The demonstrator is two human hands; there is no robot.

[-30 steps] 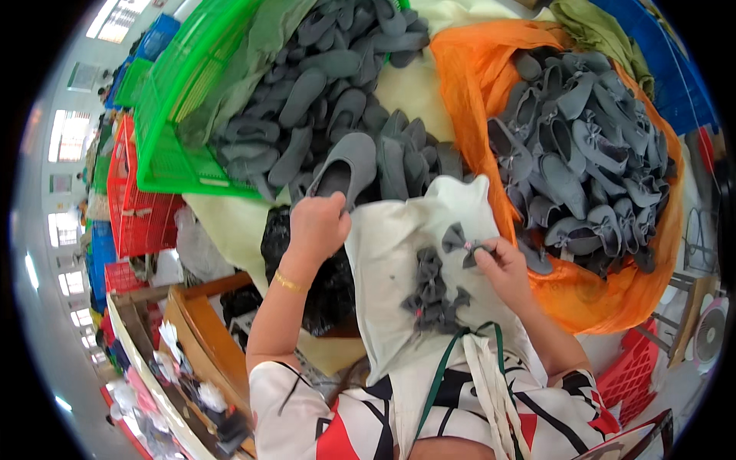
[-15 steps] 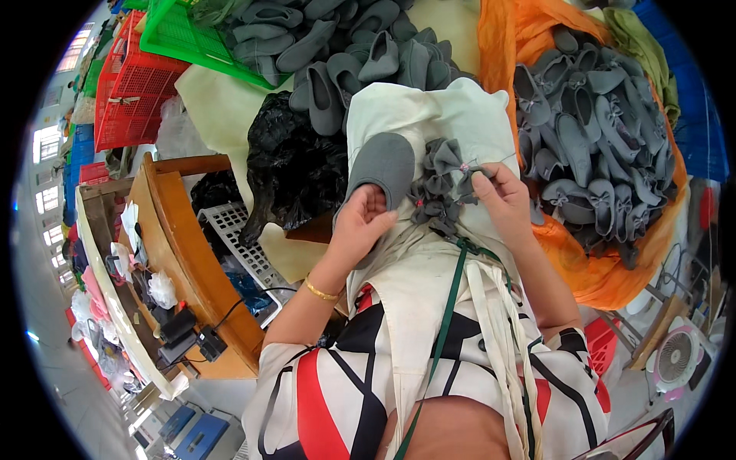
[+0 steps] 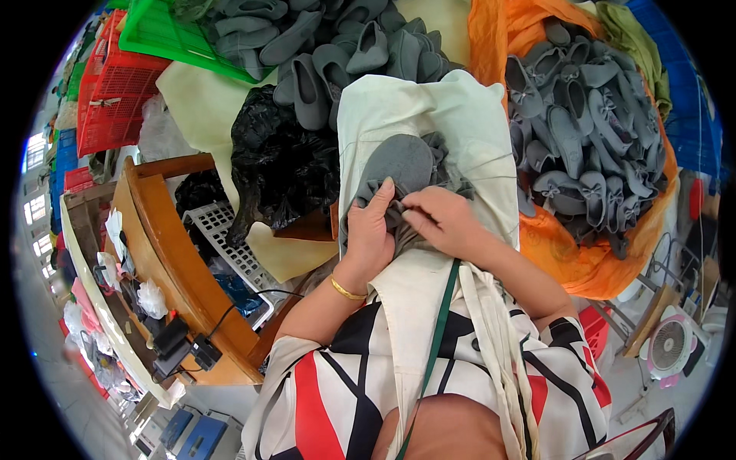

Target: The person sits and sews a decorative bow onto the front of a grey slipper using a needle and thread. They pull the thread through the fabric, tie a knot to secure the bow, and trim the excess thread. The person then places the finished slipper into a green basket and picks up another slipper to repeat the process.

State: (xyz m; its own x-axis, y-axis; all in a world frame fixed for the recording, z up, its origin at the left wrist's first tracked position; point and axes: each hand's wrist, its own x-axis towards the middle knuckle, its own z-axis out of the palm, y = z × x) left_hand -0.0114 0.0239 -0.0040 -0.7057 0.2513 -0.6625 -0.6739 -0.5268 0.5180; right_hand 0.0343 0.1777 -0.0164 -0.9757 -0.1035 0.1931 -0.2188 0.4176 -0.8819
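Progress, judged from how things lie: one piece in hand, unfinished. The grey felt-like slip-on shoe [image 3: 399, 159] rests over the off-white cloth apron [image 3: 422, 103] on the lap, rounded end pointing away from the body. A small dark grey fabric bow [image 3: 368, 190] sits at its opening; whether it is fixed cannot be told. Finished-looking: several grey shoes with bows [image 3: 592, 192], heaped in the orange plastic sack [image 3: 556, 257] at right. Remaining: grey shoes showing no bow [image 3: 310, 92] in a heap beyond the lap, plus loose dark grey bows [image 3: 464, 184] partly hidden beside the held shoe.

Pose: left hand [image 3: 371, 234] comes up from below, thumb extended along the bow, clamped on the shoe; its other fingers are mostly hidden. Right hand [image 3: 443, 221] reaches in from the right, knuckles up, forearm slanting inward. Its thumb and forefinger tips are close together at the opening; grip on cloth or thread: cannot tell.
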